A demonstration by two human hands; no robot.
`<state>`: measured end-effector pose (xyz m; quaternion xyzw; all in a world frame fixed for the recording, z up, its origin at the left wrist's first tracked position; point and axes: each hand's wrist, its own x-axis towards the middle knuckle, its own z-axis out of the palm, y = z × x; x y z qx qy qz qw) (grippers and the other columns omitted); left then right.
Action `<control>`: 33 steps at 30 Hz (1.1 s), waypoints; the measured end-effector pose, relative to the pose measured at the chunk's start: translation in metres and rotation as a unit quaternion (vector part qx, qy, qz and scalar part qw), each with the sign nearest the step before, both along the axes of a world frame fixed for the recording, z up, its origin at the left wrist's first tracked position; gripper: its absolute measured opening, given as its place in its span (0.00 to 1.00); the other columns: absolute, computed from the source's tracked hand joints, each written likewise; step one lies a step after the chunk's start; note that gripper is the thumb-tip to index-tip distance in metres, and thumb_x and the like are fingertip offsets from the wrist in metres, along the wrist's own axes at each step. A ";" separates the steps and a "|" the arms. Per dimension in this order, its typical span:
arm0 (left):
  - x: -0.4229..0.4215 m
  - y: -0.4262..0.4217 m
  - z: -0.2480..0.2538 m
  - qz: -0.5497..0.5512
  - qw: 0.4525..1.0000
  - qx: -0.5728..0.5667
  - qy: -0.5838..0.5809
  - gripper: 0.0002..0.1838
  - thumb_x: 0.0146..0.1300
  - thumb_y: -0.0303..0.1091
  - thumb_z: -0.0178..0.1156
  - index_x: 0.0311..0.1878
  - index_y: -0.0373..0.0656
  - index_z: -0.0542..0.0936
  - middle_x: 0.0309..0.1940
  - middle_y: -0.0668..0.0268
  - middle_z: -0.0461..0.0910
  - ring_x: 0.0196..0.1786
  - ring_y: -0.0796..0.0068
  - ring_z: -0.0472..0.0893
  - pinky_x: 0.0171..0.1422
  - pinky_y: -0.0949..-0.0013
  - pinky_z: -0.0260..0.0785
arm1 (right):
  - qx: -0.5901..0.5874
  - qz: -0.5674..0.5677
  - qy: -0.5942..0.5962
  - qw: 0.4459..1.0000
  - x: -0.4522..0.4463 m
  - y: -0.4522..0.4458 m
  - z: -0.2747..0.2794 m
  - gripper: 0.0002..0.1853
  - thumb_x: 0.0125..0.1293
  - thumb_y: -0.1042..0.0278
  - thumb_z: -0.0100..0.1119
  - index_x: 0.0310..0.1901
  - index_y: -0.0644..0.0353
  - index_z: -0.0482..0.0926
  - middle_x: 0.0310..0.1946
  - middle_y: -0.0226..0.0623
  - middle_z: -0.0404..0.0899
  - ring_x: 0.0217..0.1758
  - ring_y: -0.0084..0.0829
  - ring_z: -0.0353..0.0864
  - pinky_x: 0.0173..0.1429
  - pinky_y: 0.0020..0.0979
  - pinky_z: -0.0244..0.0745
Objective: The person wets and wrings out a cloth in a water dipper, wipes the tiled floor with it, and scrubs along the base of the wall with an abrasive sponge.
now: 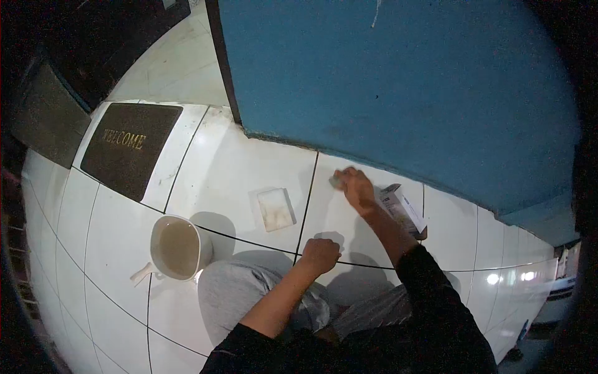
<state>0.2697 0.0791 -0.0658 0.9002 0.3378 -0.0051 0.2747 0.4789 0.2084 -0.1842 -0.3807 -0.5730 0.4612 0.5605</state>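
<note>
My right hand (356,190) is closed over the tiles near the foot of the blue wall. A small grey-green piece (337,181), blurred, shows at its fingertips; its kind cannot be made out. My left hand (321,256) is curled into a fist above my knees, and whatever is inside it, if anything, is hidden. Between the hands and the mat lies a white rectangular slab (275,209) with brownish smears. Just right of my right hand, an opened printed carton (402,212) rests on the floor. A white water dipper (203,240) with a handle holds cloudy water, left of my knee.
The blue wall (398,81) rises close in front, its lower edge running along the white tiled floor (218,162). A dark doormat (128,149) reading "WELCOME" lies at the left. My bent legs in grey trousers (237,293) are at the near side.
</note>
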 end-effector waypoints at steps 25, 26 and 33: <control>-0.001 -0.001 0.005 0.039 0.999 -0.004 0.022 0.14 0.57 0.43 0.54 0.32 0.41 0.79 0.31 0.58 0.80 0.36 0.60 0.80 0.37 0.58 0.71 | 0.032 -0.101 -0.632 0.768 -0.049 -0.018 0.092 0.18 0.52 0.71 0.55 0.47 0.50 0.75 0.37 0.35 0.69 0.40 0.38 0.71 0.46 0.36 0.70; -0.001 0.000 0.007 0.031 0.999 -0.013 0.014 0.14 0.57 0.43 0.53 0.32 0.41 0.80 0.31 0.58 0.80 0.35 0.60 0.80 0.37 0.58 0.71 | 0.028 -0.097 -0.632 0.768 -0.051 -0.028 0.096 0.18 0.52 0.71 0.55 0.47 0.50 0.75 0.37 0.35 0.69 0.40 0.38 0.71 0.46 0.36 0.70; 0.002 -0.002 -0.006 0.029 0.999 0.023 -0.005 0.13 0.55 0.41 0.55 0.32 0.41 0.79 0.30 0.59 0.80 0.35 0.61 0.80 0.37 0.58 0.71 | 0.055 -0.158 -0.624 0.763 -0.046 0.021 0.089 0.17 0.49 0.70 0.58 0.44 0.51 0.77 0.36 0.37 0.72 0.39 0.39 0.73 0.45 0.36 0.71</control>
